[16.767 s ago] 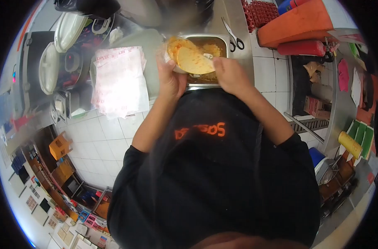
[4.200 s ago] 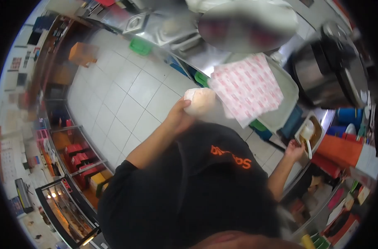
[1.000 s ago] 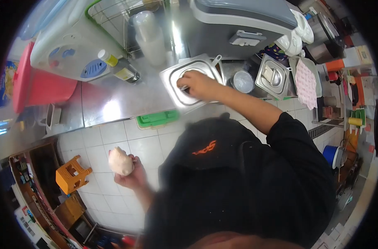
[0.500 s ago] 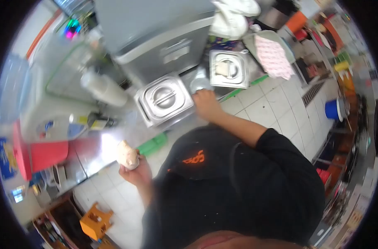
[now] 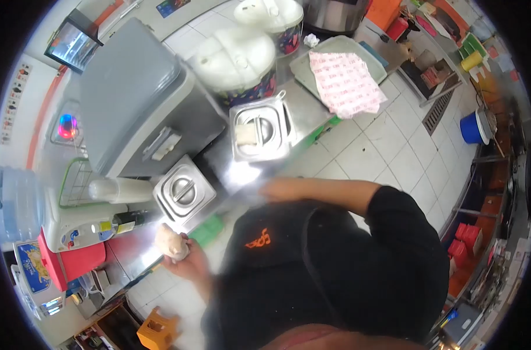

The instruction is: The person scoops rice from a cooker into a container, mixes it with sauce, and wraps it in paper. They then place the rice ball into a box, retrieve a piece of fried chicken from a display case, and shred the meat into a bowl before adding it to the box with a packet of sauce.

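My left hand (image 5: 188, 265) is closed round a pale, lumpy item (image 5: 171, 242), whose top pokes out above the fingers. It is at the counter's front edge, just below a lidded steel container (image 5: 185, 193). My right hand (image 5: 272, 190) is smeared by motion over the counter edge, its fingers indistinct; a hazy, see-through patch shows beside it. Above it sits another steel container (image 5: 258, 129) with a small cream-coloured piece (image 5: 245, 134) on its lid.
Behind the containers stand a large grey cooler (image 5: 184, 111) and white-lidded buckets (image 5: 233, 58). A tray (image 5: 303, 73) with pink-patterned paper (image 5: 344, 81) lies to the right. Cups (image 5: 122, 190), a bottle (image 5: 128, 220) and a red bin (image 5: 79, 262) are at left. A green item (image 5: 208, 229) hangs at the edge.
The view has shifted, bringing more of the cooler and buckets in. My right hand has moved away from between the two steel containers, back towards my body. My left hand still holds the pale item.
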A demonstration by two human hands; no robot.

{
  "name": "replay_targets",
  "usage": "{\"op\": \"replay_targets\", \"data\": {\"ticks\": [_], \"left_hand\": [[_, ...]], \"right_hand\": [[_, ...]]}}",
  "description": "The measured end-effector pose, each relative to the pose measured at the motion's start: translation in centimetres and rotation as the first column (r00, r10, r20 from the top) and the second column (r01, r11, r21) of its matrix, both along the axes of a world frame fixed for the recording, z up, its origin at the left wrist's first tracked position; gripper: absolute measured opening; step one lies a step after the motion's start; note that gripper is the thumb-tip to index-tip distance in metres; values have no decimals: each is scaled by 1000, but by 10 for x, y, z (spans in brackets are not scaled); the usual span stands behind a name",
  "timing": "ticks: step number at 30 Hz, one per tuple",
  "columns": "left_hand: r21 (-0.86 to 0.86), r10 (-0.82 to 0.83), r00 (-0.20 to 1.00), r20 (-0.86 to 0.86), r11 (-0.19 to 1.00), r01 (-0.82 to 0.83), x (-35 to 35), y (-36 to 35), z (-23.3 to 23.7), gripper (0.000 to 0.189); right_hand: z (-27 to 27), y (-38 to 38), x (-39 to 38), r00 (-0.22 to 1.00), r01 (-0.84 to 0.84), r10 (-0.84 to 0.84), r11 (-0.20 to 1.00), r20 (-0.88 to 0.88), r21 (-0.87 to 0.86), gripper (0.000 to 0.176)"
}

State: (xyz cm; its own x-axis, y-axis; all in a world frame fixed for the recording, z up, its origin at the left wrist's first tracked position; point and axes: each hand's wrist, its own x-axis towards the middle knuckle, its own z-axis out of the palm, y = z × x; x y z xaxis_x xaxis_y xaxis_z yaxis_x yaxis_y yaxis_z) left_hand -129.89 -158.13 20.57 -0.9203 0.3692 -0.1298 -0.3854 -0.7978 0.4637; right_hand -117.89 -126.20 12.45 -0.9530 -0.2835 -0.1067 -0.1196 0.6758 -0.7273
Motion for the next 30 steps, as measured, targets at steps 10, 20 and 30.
{"op": "replay_targets", "data": {"ticks": [10, 20, 30], "left_hand": [[-255, 249, 941, 229, 948, -188, 85, 109, 26, 53], [-385, 408, 910, 72, 853, -352, 166, 41, 29, 60], [-521, 706, 702, -87, 569, -636, 325, -171, -12, 61]], "right_hand": [[34, 279, 126, 684, 697, -649, 448, -332, 560, 23], [37, 271, 80, 622, 732, -399, 601, -674, 320, 62], [98, -329, 61, 805, -235, 571, 554, 159, -799, 75]]}}
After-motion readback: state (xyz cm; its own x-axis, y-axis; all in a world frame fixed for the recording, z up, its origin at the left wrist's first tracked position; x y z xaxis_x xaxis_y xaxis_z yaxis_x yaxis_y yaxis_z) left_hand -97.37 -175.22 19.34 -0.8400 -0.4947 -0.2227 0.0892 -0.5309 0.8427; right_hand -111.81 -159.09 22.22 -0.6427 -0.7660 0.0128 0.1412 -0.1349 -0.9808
